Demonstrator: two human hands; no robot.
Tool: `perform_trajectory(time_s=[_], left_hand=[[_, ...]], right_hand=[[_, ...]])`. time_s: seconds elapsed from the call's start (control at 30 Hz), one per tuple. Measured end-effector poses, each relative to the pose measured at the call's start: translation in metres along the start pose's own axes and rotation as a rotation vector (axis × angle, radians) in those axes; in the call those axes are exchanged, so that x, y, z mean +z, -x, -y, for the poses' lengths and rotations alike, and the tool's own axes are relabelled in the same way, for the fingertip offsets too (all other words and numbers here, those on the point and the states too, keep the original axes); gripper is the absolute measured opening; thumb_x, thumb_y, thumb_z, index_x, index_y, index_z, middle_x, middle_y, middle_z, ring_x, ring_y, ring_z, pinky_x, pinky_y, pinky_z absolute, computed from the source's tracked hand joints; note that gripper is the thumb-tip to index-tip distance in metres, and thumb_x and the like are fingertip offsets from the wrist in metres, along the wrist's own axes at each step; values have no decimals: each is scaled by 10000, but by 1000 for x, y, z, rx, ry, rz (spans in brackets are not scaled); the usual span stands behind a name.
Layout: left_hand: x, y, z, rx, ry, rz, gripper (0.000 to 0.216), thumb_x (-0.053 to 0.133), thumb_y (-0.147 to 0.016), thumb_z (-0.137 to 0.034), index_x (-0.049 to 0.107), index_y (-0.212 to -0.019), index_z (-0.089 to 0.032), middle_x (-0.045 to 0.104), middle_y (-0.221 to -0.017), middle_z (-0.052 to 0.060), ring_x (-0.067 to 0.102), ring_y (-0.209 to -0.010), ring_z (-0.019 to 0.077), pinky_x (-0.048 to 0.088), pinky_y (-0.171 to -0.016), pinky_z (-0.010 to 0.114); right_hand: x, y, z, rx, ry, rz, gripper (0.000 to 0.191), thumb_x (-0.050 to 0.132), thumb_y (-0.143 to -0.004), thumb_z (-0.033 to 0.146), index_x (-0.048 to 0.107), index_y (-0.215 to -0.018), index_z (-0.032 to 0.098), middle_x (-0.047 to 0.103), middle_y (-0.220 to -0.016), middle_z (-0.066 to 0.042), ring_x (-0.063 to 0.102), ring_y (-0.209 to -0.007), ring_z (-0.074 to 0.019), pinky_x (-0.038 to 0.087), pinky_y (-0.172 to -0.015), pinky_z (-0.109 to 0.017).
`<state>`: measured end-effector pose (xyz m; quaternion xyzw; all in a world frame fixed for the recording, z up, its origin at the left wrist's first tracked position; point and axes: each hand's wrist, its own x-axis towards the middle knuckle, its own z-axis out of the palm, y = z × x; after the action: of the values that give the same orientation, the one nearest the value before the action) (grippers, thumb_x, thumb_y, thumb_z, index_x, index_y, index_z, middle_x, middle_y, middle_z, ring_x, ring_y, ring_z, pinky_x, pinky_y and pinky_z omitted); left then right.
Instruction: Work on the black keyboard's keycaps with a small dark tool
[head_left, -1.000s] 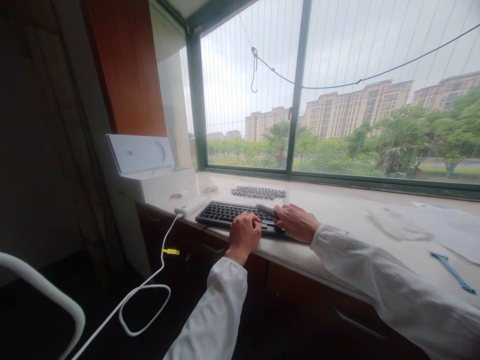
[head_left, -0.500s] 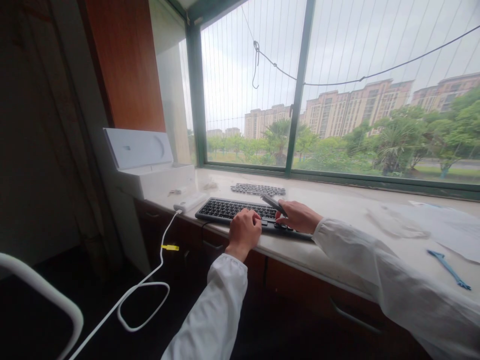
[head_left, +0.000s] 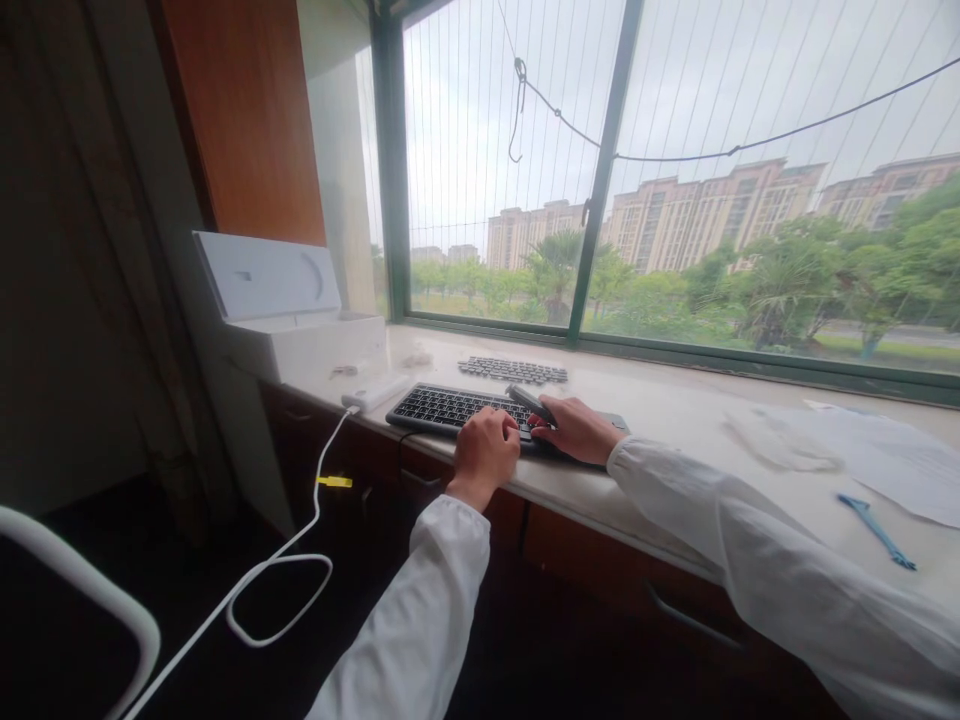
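Observation:
A black keyboard (head_left: 431, 408) lies along the front of the white sill, its right part mostly behind my hands. My left hand (head_left: 487, 442) rests at its front edge with curled fingers; whatever they may hold is hidden. In my right hand (head_left: 581, 428) is a dark grey elongated tool (head_left: 529, 403), slanting up and leftward over the keys. The fingertips of that hand reach down close to the keyboard, near my left hand. Behind the keyboard, grey keycaps (head_left: 512, 371) are laid out in rows.
An open white box (head_left: 311, 345) stands at the left end. In front of it, a white power strip (head_left: 371, 395) has a white cable (head_left: 322, 455) hanging off the edge. Rightward lie a crumpled plastic bag (head_left: 784, 440), paper sheets (head_left: 885, 455) and a blue tool (head_left: 877, 532).
My right hand has shifted left with the dark tool, closer to my left hand. My left hand keeps its place at the keyboard's front edge. The view has moved slightly.

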<state>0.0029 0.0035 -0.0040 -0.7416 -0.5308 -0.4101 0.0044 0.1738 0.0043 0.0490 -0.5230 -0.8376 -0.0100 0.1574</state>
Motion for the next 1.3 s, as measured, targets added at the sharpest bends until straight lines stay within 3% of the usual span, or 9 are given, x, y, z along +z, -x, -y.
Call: perform_trajectory(time_s=[0.27, 0.6, 1.1, 1.3], left_hand=[[-1, 0, 0, -8, 9, 18, 185, 511, -861, -194, 691, -851, -238, 653, -924, 27, 597, -848, 164, 444, -773, 271], [-1, 0, -1, -18, 11, 27, 192, 513, -867, -195, 699, -858, -237, 655, -929, 28, 602, -863, 164, 452, -803, 269], [0, 0, 1, 6, 22, 18, 185, 509, -864, -199, 691, -851, -229, 653, -930, 31, 598, -859, 164, 447, -796, 271], [-3, 0, -1, -19, 23, 31, 189, 511, -868, -201, 698, -858, -230, 656, -942, 35, 602, -867, 166, 455, -801, 272]], right_hand=[[1, 1, 10, 32, 268, 17, 183, 489, -943, 327, 532, -1022, 168, 700, -947, -124, 660, -870, -242, 356, -637, -280], [0, 4, 20, 26, 339, 38, 181, 452, -947, 271, 478, -1063, 134, 690, -935, -165, 655, -895, -277, 340, -643, -302], [-1, 3, 13, 51, 250, 19, 195, 500, -935, 310, 494, -1057, 158, 703, -954, -130, 663, -892, -250, 359, -647, -285], [-5, 0, 0, 26, 188, -8, 202, 623, -870, 317, 544, -992, 176, 716, -952, -89, 665, -922, -246, 411, -692, -273]])
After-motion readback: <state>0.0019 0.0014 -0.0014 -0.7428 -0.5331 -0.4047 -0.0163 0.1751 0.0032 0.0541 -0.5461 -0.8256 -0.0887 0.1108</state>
